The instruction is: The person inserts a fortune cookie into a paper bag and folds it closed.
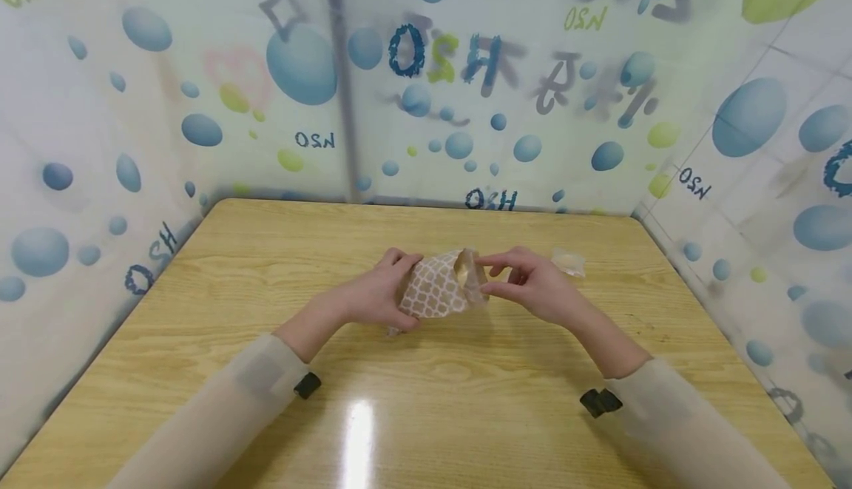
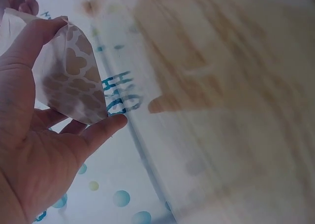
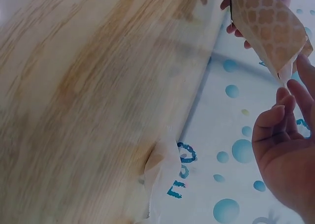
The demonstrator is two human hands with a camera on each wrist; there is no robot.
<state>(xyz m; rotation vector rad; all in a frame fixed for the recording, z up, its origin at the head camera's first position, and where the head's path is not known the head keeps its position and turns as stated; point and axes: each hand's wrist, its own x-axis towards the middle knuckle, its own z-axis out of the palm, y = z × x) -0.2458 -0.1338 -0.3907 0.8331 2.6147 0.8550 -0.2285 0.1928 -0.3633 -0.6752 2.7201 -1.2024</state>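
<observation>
A tan paper bag [image 1: 434,285] with a white lattice pattern lies between the two hands above the table, its mouth open to the right. Its inside looks golden, and a translucent edge runs along the mouth. My left hand [image 1: 381,289] grips the closed end, thumb on the near side and fingers on the far side; the left wrist view shows the bag [image 2: 74,69] within that grip. At the mouth, my right hand [image 1: 532,282] holds the edge with thumb and forefinger. The right wrist view has these fingertips at the bag's corner [image 3: 285,69].
A small clear packet [image 1: 569,262] with something pale in it lies on the wooden table [image 1: 266,252], just beyond the right hand. Walls with a printed covering [image 1: 426,156] stand along the table's back and sides.
</observation>
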